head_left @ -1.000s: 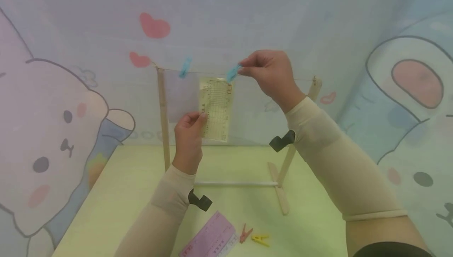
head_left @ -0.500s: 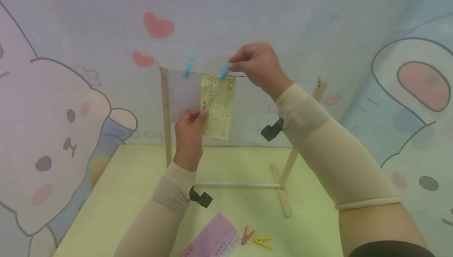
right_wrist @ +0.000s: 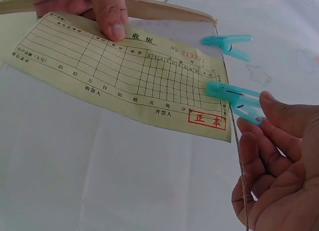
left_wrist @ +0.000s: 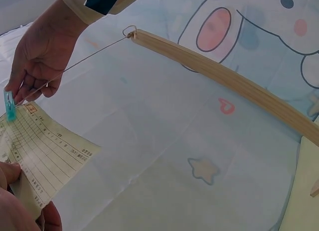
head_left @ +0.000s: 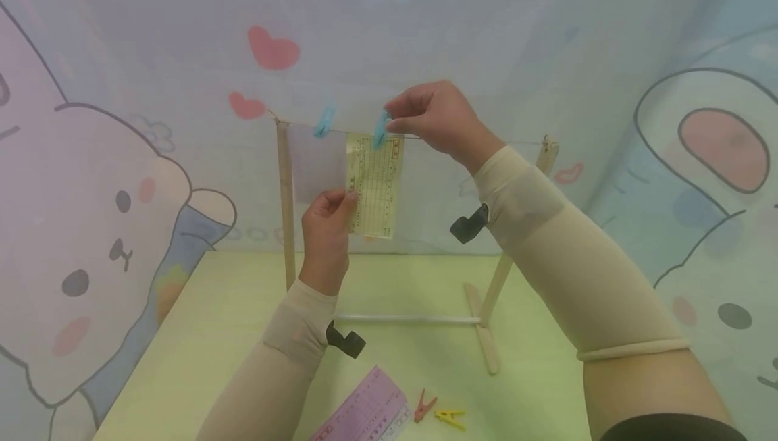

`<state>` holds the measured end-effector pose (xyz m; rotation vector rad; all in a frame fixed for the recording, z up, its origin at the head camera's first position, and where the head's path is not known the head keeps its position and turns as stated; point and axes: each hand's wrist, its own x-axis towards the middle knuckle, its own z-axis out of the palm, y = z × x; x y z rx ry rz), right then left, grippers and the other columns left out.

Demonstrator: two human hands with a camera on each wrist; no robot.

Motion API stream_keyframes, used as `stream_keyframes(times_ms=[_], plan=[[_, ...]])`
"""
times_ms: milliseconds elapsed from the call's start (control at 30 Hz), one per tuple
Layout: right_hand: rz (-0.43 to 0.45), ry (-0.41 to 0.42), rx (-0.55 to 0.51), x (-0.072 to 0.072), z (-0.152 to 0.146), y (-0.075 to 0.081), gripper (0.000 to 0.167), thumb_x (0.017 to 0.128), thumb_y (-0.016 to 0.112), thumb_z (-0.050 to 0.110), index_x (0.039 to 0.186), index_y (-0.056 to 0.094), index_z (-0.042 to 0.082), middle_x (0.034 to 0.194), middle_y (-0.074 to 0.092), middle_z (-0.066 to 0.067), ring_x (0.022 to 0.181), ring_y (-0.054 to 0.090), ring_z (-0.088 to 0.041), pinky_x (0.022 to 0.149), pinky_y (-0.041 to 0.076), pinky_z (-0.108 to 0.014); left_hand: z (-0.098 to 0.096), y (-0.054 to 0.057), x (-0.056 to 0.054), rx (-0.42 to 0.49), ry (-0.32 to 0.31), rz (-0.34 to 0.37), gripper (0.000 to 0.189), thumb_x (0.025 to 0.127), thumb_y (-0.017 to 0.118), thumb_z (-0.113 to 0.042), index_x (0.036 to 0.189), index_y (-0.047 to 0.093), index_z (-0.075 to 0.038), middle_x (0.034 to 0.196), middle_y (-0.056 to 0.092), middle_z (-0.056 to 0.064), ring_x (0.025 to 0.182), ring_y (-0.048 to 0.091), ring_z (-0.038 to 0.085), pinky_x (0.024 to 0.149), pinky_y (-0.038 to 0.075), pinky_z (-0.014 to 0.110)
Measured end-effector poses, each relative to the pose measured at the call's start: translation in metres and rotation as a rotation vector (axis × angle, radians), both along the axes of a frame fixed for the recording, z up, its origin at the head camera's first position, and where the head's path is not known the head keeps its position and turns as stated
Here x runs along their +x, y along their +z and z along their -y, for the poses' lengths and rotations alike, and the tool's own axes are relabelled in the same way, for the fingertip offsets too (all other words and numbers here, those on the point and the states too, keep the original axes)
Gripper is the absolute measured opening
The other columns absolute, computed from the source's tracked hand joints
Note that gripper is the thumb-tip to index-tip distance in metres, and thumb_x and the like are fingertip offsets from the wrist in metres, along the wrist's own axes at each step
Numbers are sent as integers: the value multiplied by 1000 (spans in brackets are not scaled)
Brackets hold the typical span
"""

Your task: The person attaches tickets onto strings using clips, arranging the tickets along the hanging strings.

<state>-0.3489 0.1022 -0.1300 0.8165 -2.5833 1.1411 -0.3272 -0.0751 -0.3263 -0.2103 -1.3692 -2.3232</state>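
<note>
A pale yellow receipt slip (right_wrist: pixel 134 81) hangs at the string (left_wrist: pixel 94 54) between two wooden posts. My left hand (head_left: pixel 325 238) pinches its left edge, the thumb lying on the printed face. At the slip's top edge a light blue clothespin (right_wrist: pixel 234 97) has its jaws over the paper and the string. My right hand (head_left: pixel 434 120) holds this clothespin by its handle ends, thumb on one side and fingertips on the other. Farther left along the string sits a second blue clothespin (head_left: pixel 325 121); in the head view a pale sheet (head_left: pixel 317 164) hangs below it.
On the yellow-green table (head_left: pixel 243 333) lie a pink slip (head_left: pixel 367 404), a red clothespin (head_left: pixel 424 406) and a yellow clothespin (head_left: pixel 450 419). The left post (head_left: pixel 285 204) and right post (head_left: pixel 497 286) are joined low down by a white rod (head_left: pixel 407 319).
My right hand has shifted left with the clothespin, from near the slip's top right corner to the middle of its top edge. My left hand keeps its hold on the slip.
</note>
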Motion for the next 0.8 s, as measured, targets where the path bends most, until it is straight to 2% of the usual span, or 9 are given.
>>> stream_keyframes(times_ms=[133, 233, 367, 467, 567, 633, 700, 733, 800], plan=[[-7, -2, 41, 1, -2, 0, 42, 92, 81, 27, 132, 72, 17, 116, 75, 1, 109, 67, -11, 97, 53, -34, 2, -3, -2, -9, 5, 7, 11, 94, 78, -14, 94, 68, -11, 98, 73, 2, 96, 67, 16, 85, 55, 29], [-63, -35, 83, 4, -6, -1, 50, 92, 80, 33, 139, 67, 21, 123, 73, 4, 113, 64, -11, 101, 50, -37, 4, -5, -4, -49, 22, 30, 14, 94, 79, -19, 101, 69, -12, 103, 72, 1, 97, 65, 14, 82, 54, 28], [-198, -108, 83, 12, -16, -8, 53, 96, 73, 40, 145, 62, 24, 138, 66, 8, 124, 57, -11, 109, 44, -40, 7, -11, -2, -126, 59, 33, 27, 94, 80, -25, 116, 71, -11, 111, 73, 1, 98, 65, 16, 75, 52, 28], [-395, -113, -9, 24, -32, -26, 47, 98, 71, 34, 141, 65, 17, 139, 65, 2, 125, 57, -15, 107, 45, -40, 10, -21, 5, -199, 112, 5, 33, 95, 78, -24, 122, 70, -8, 114, 73, 2, 102, 66, 19, 78, 53, 29], [-631, -52, -109, 42, -52, -57, 36, 97, 73, 20, 130, 70, 5, 129, 70, -8, 118, 62, -23, 98, 49, -41, 13, -38, 17, -313, 186, 15, 29, 96, 76, -24, 121, 70, -11, 115, 72, 1, 106, 65, 17, 83, 52, 30], [-714, -5, -147, 56, -67, -86, 31, 94, 74, 12, 123, 72, 0, 121, 73, -12, 111, 64, -27, 93, 50, -39, 15, -57, 26, -409, 235, 28, 26, 96, 76, -25, 118, 71, -13, 113, 72, 0, 105, 65, 17, 84, 52, 31], [-720, 30, -143, 68, -82, -122, 28, 91, 74, 7, 118, 72, -1, 115, 74, -12, 105, 66, -28, 92, 50, -34, 17, -80, 36, -547, 273, 63, 25, 95, 77, -27, 117, 72, -16, 115, 72, -1, 105, 65, 18, 82, 52, 33], [-695, 33, -121, 74, -90, -143, 27, 90, 75, 6, 116, 73, -1, 112, 74, -11, 103, 66, -27, 92, 50, -31, 18, -94, 42, -621, 280, 94, 27, 95, 78, -28, 118, 72, -17, 117, 72, -1, 106, 64, 19, 82, 52, 35], [-582, 25, -81, 82, -105, -190, 24, 89, 76, 6, 112, 74, 3, 107, 75, -6, 97, 67, -23, 88, 52, -30, 19, -122, 53, -789, 281, 144, 32, 92, 80, -28, 122, 72, -16, 122, 71, 2, 109, 64, 24, 85, 54, 40]])
